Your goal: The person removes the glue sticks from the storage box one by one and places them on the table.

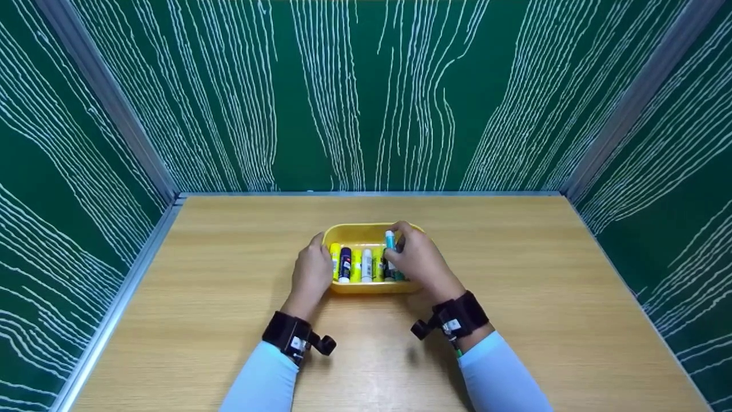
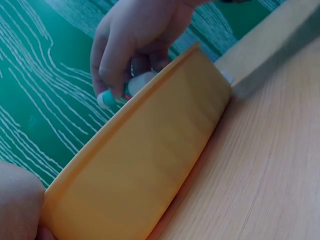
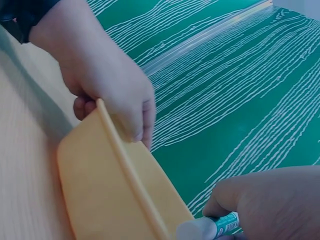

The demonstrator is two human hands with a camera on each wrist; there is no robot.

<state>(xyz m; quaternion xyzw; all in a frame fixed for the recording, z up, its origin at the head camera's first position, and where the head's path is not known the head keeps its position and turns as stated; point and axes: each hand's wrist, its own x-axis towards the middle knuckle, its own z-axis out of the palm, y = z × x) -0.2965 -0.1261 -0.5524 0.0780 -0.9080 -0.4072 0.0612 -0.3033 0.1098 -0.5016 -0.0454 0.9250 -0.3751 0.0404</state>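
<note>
A yellow plastic tub (image 1: pixel 372 288) stands on the table with several glue sticks side by side in it. My left hand (image 1: pixel 311 270) grips the tub's left end, thumb over the rim in the right wrist view. Between the thumb and fingers of my right hand (image 1: pixel 423 258) is a teal glue stick (image 1: pixel 390 240) with white ends, tilted up over the tub's right part. The left wrist view shows this teal stick just above the rim. Among those in the tub are a dark blue stick (image 1: pixel 345 264) and a white one (image 1: pixel 366 265). My right hand hides the tub's right end.
The wooden table (image 1: pixel 240 246) carries the tub near its middle. Green panels with white wavy lines (image 1: pixel 366 97) rise behind and at both sides, joined by grey metal posts (image 1: pixel 111 86).
</note>
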